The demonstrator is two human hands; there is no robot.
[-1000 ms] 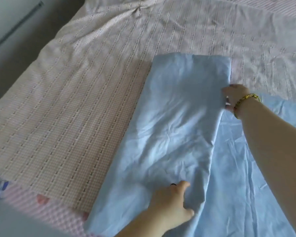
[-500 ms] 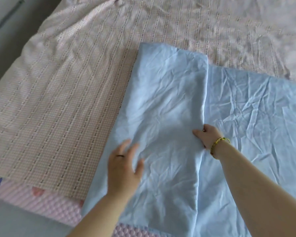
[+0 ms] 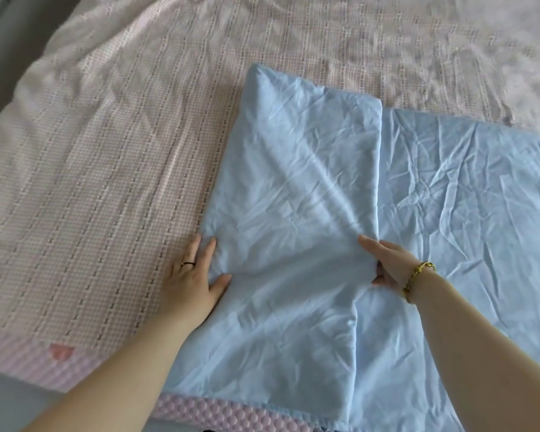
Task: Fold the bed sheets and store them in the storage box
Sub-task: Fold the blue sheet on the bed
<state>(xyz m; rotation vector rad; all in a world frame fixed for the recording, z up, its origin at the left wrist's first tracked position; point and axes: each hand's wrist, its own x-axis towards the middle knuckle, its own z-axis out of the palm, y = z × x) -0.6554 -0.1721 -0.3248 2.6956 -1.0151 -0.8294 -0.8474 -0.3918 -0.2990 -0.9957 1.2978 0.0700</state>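
Checked pink bed cover (image 3: 91, 182) fills the left of the view, with a strip of pink bubble-textured padding (image 3: 225, 413) showing along the near edge of the bed. On top of it lies the blue bed sheet (image 3: 293, 198), part-folded: a thicker doubled panel runs away from the person in the middle, and a single wrinkled layer spreads off to the right.

The left hand (image 3: 194, 282), with a dark ring (image 3: 188, 263), sits at the left edge of the doubled panel. Its fingers are stretched out straight alongside the edge and the thumb presses down on the cloth, which puckers in the crook between them. It is pinning rather than clutching. The right hand (image 3: 390, 266), with a gold bracelet (image 3: 418, 275) on its wrist, is at the panel's right edge. One finger lies on top and the rest curl underneath, so it grasps the folded edge.

The sheet looks thin, light and limp (the creases say cotton or similar), so it will sag and slide out of line unless held taut. The best hold is probably on the folded edges and corners, through all layers at once, with the surface smoothed flat before the next fold. No storage box is in view.
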